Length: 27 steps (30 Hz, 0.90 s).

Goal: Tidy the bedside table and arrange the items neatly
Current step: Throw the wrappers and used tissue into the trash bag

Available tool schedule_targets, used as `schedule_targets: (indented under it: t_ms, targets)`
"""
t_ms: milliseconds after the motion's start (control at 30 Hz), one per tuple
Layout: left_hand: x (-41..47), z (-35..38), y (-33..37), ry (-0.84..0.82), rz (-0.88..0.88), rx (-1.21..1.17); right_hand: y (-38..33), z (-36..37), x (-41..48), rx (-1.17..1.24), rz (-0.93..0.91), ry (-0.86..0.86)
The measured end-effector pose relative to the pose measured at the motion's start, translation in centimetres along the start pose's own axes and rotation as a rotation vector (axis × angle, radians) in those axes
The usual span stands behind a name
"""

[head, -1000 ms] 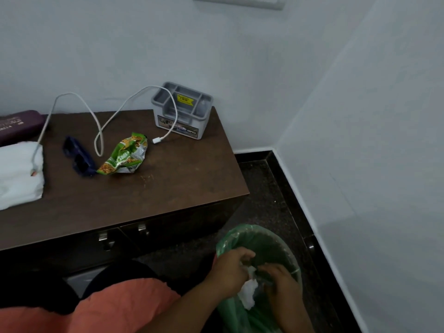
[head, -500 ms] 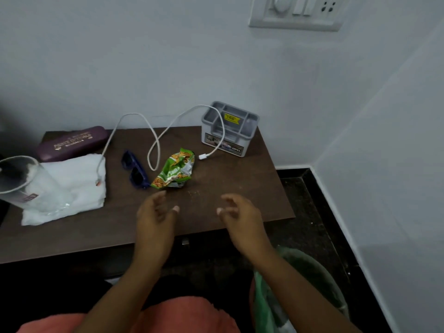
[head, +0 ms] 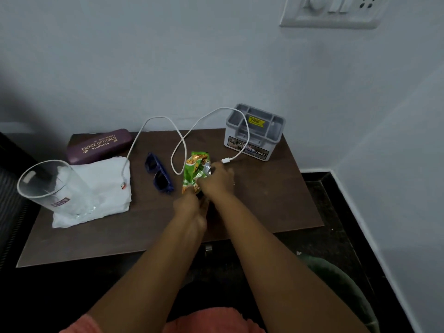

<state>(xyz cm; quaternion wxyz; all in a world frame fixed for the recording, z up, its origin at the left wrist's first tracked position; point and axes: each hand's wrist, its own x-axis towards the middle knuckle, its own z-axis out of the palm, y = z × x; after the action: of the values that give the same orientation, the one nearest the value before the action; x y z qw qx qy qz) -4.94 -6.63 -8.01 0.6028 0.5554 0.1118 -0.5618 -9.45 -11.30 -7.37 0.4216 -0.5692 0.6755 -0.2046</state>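
Observation:
A crumpled green snack wrapper [head: 195, 168] lies mid-table on the dark wooden bedside table [head: 276, 203]. My right hand [head: 217, 181] grips its right side and my left hand [head: 189, 207] holds its lower end. Blue sunglasses [head: 159, 175] lie just left of the wrapper. A white cable [head: 180, 145] loops from a folded white cloth [head: 103, 186] over to a grey organiser box [head: 254, 132] at the back right. A purple spectacle case [head: 99, 145] sits at the back left. An empty glass [head: 51, 186] stands on the cloth.
A green-lined bin [head: 341, 282] stands on the dark floor at the table's right front corner. Walls close the back and right sides. A switchboard [head: 334, 10] is mounted on the wall above the organiser.
Both hands left the bin, rose over the table and moved forward onto the green wrapper, which they now grip. My view swung left and up, bringing the glass and case in.

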Motion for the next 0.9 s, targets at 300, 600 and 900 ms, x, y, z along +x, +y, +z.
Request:
schedule_targets:
  t_ms: [300, 600, 900]
  targets:
    - [-0.3, -2.2, -0.8, -0.113, 0.014, 0.046, 2.0, -2.0, -2.2, 0.166, -0.043, -0.018]
    - [-5.6, -3.5, -5.5, -0.264, -0.037, 0.369, 9.6, -7.9, -9.0, 0.189, -0.093, -0.029]
    - [-11.8, -1.2, -18.0, -0.376, -0.162, 0.672, 20.9, -17.8, -16.2, 0.300, 0.176, 0.005]
